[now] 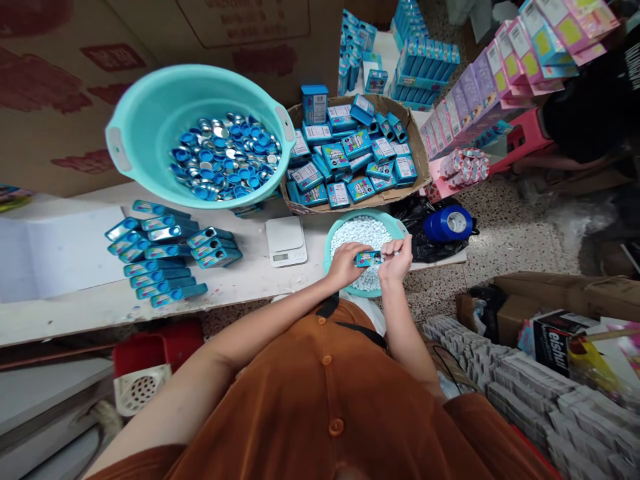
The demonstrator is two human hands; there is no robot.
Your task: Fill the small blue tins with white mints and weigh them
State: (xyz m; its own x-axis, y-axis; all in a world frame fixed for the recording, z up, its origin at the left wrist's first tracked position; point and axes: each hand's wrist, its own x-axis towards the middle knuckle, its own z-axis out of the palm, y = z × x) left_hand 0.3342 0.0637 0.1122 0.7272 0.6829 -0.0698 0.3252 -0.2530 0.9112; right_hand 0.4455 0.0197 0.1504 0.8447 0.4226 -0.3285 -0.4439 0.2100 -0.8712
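Over a turquoise basin [329, 248] filled with small white candies [361, 231], my left hand [345, 265] grips a small blue candy tin [367, 259] lying sideways. At the tin's right end is my right hand [397, 259], its fingers curled together just above the candies; what they hold, if anything, I cannot make out. A white digital scale [286, 241] stands left of the basin. Behind the basin, a cut-down cardboard box [425, 157] holds many more blue tins [336, 157].
A large turquoise tub [145, 113] holds blue and silver caps [230, 157]. Rows of blue tins [160, 250] stand on the table's left. Blue tape rolls [450, 223] lie on black plastic at right. Stacked pink and purple boxes [470, 93] rise beyond, near another person [585, 120].
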